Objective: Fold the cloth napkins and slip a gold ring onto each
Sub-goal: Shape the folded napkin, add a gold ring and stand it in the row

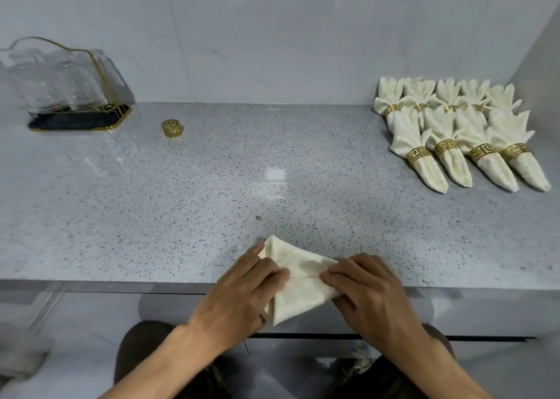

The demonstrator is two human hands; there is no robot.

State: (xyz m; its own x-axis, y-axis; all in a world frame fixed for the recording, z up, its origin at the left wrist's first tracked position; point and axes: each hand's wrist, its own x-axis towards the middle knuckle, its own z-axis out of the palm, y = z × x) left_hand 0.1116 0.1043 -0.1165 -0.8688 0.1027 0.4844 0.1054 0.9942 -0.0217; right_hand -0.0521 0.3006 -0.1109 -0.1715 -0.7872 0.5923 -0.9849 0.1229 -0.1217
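Left hand [242, 289] and right hand [368, 292] both pinching cream napkin [298, 289] at counter [151, 216] edge; no legible writing.

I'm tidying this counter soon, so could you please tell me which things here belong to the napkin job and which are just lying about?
Job: napkin being folded, left hand, right hand, loose gold ring, finished ringed napkins.

Lying about: clear gold-rimmed holder, small speck on the counter.
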